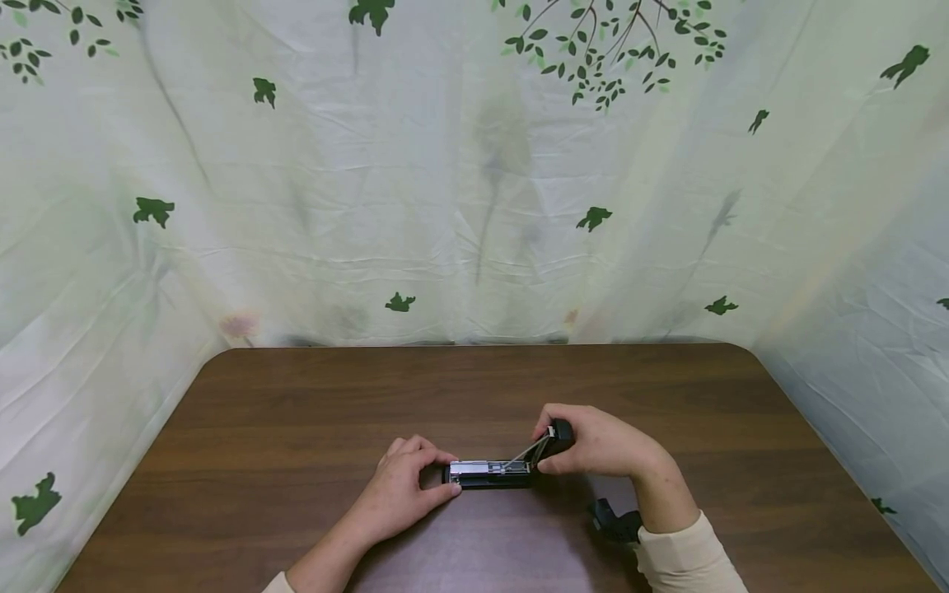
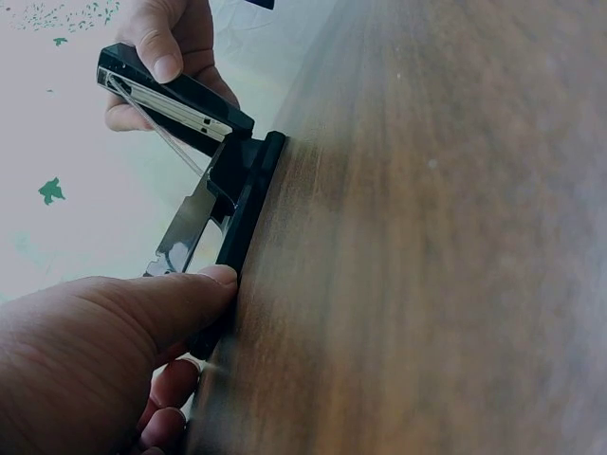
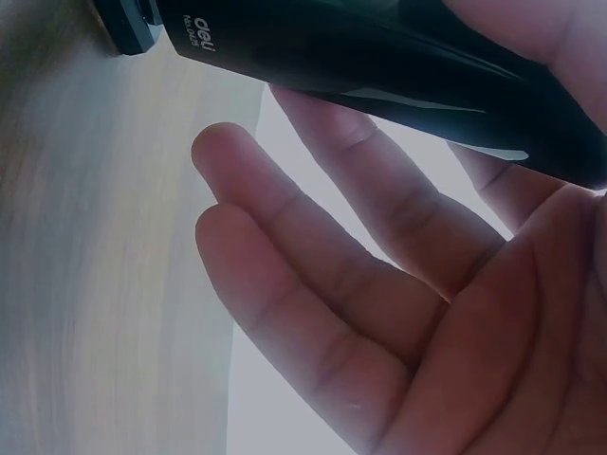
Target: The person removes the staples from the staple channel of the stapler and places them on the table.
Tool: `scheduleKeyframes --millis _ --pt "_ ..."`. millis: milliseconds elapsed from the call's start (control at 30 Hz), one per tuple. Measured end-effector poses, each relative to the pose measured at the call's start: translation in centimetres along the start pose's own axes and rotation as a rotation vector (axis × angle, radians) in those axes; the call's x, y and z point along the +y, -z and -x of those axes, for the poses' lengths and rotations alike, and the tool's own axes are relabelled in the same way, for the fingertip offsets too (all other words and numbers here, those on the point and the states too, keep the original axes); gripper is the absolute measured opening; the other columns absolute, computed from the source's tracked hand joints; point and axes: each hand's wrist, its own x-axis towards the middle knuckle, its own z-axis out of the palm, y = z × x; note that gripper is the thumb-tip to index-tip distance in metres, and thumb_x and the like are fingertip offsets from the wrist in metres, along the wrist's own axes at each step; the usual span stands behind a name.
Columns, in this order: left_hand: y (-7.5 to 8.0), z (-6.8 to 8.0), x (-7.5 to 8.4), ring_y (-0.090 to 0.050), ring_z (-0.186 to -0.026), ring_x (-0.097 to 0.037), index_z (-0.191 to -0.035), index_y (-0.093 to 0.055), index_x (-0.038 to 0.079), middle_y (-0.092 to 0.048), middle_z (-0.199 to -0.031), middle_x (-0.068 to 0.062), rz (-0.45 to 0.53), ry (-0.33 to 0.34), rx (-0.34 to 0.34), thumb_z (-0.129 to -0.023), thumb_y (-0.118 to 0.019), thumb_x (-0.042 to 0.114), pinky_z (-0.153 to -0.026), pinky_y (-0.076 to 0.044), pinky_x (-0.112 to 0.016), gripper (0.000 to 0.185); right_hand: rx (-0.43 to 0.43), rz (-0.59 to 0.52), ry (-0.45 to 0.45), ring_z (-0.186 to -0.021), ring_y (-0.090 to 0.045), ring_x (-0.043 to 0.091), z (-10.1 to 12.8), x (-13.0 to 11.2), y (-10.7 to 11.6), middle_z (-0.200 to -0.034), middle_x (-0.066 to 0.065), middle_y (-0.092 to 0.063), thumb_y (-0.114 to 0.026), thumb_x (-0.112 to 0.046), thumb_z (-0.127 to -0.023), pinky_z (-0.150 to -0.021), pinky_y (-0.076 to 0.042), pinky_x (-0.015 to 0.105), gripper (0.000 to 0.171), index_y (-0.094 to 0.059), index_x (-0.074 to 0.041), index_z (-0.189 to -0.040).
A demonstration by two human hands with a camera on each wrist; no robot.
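Observation:
A black stapler (image 1: 489, 482) lies on the table with its top cover swung up at the right end, so the metal staple channel (image 2: 183, 230) shows. My left hand (image 1: 400, 492) pinches the left end of the base between thumb and fingers. With thumb and fingers my right hand (image 1: 600, 441) grips the raised cover (image 2: 180, 104). A thin metal rod (image 2: 156, 128) slants from the cover down to the channel. Seen from the right wrist, the cover (image 3: 379, 85) bears white lettering near its hinge end; two fingers there are off it.
The brown wooden table (image 1: 311, 403) stretches out around both hands. A pale curtain with green leaf prints (image 1: 445, 206) hangs behind the table and at both sides. A black strap device (image 1: 619, 523) is at the right wrist.

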Motion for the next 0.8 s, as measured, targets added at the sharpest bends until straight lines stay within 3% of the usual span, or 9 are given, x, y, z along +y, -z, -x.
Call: scheduleKeyframes --millis 800 --pt "0.0 0.11 0.1 -0.047 -0.092 -0.004 -0.104 -0.078 0.028 -0.061 -0.095 0.019 0.006 -0.001 0.009 -0.076 -0.09 0.033 -0.087 -0.038 -0.032 0.031 -0.02 0.012 -0.04 -0.088 -0.058 0.019 0.67 0.84 0.93 -0.1 -0.002 -0.066 -0.084 -0.026 -0.081 -0.072 -0.048 0.03 0.027 -0.066 -0.026 -0.101"
